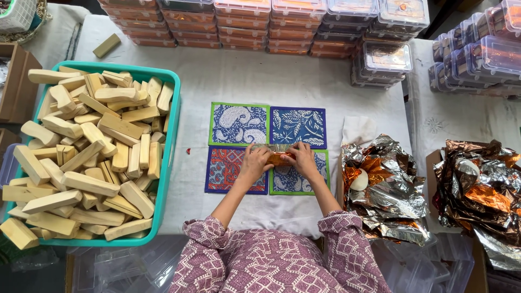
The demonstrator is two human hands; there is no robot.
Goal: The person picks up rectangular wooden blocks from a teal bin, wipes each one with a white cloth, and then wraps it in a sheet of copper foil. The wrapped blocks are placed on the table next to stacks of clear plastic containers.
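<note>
A small orange, foil-wrapped bar (280,158) is grasped at mid-tabletop by both hands: the left hand (256,161) is clenched on its left end and the right hand (302,160) on its right end, each grip closed around the bar. The bar is held just above four square patterned mats (239,123), which are laid two by two on the white tabletop (228,81); two are blue, one is red and blue, and one is blue with a green border.

Toward the left edge, a teal tray (172,130) is piled with pale wooden blocks (89,157), and one loose block (106,45) is seen near the far left corner. Along the far edge, clear lidded boxes (241,24) with orange contents are stacked in rows, and more of them (477,57) are stacked at the far right corner. Toward the right edge, crumpled silver and orange foil sheets (388,187) are heaped, with a second heap (477,190) beside them in a cardboard box. Clear plastic boxes (418,266) are seen at the near edge.
</note>
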